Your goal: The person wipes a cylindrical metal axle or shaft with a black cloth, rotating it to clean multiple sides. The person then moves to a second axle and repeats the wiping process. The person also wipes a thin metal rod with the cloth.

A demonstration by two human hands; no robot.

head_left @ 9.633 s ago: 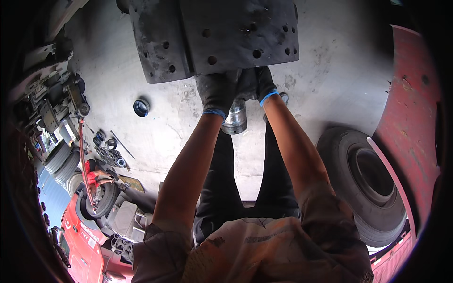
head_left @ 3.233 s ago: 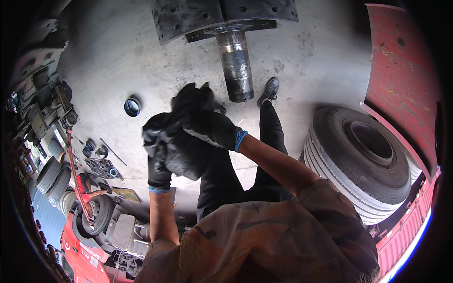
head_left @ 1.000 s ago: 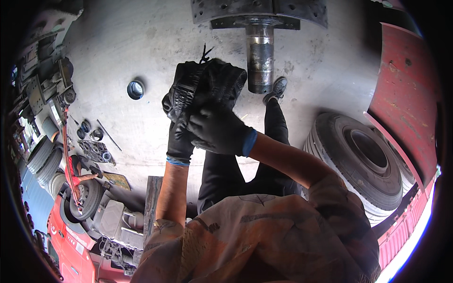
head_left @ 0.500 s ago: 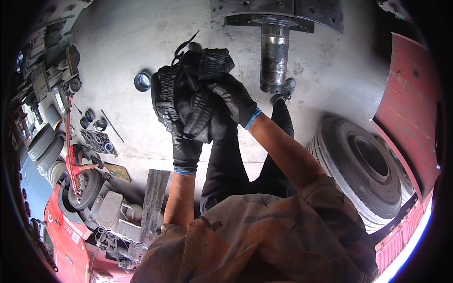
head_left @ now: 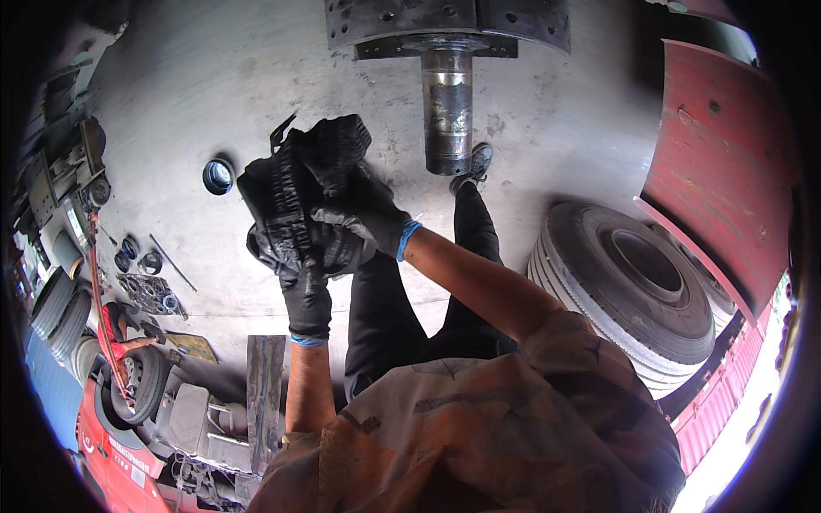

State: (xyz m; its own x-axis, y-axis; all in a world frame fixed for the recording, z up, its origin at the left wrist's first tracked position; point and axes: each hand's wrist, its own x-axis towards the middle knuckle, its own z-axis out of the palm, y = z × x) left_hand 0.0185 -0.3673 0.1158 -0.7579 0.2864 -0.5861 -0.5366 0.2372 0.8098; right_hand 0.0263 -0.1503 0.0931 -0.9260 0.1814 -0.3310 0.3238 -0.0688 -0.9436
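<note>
A crumpled black garment [head_left: 295, 201] with ribbed, gathered bands and a short loose strap is bunched in front of my legs. My left hand [head_left: 305, 306], in a black glove with a blue cuff, grips it from below; its fingers are mostly hidden under the folds. On the garment's right side my right hand [head_left: 374, 215], gloved the same way, closes on the cloth with thumb and fingers. Beyond my hands a greasy metal axle spindle [head_left: 448, 120] juts toward me from between curved brake shoes [head_left: 410, 19].
On the concrete floor a round dark cap [head_left: 218, 175] sits left of the garment. Large truck tyres [head_left: 624, 291] stand at right beside a red panel [head_left: 718, 171]. Far left are loose bearing parts [head_left: 150, 291], a long red bar [head_left: 101, 291], a red truck cab [head_left: 115, 436] and another person's arm [head_left: 132, 346].
The garment has been turned and drawn lower and nearer to me, with its folds rearranged. My right hand has shifted its hold on the cloth. The whole view has swung slightly.
</note>
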